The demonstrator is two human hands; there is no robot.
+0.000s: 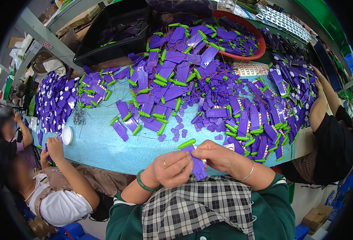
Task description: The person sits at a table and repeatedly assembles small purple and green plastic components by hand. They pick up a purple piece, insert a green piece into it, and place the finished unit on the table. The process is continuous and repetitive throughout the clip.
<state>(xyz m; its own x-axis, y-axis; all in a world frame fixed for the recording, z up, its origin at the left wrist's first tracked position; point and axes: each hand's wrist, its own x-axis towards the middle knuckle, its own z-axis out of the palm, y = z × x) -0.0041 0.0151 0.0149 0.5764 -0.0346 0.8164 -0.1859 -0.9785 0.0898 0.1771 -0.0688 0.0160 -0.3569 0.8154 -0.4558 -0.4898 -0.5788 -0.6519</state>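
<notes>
My arms and what I wear

My left hand (171,168) has a thin gold ring on one finger and a green bangle (143,185) at the wrist; my right hand (216,155) wears a slim silver bangle (248,173). Both sleeves are dark green with white-striped cuffs, and a black-and-white checked apron (196,208) covers my front.

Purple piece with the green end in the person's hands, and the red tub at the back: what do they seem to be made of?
The purple piece, held in both the left hand and right hand, looks like moulded plastic: flat, evenly coloured, slightly glossy. Its green end seems plastic too, smooth and shiny. The red tub also looks like plastic, judging by its thin, even, bright rim.
</notes>
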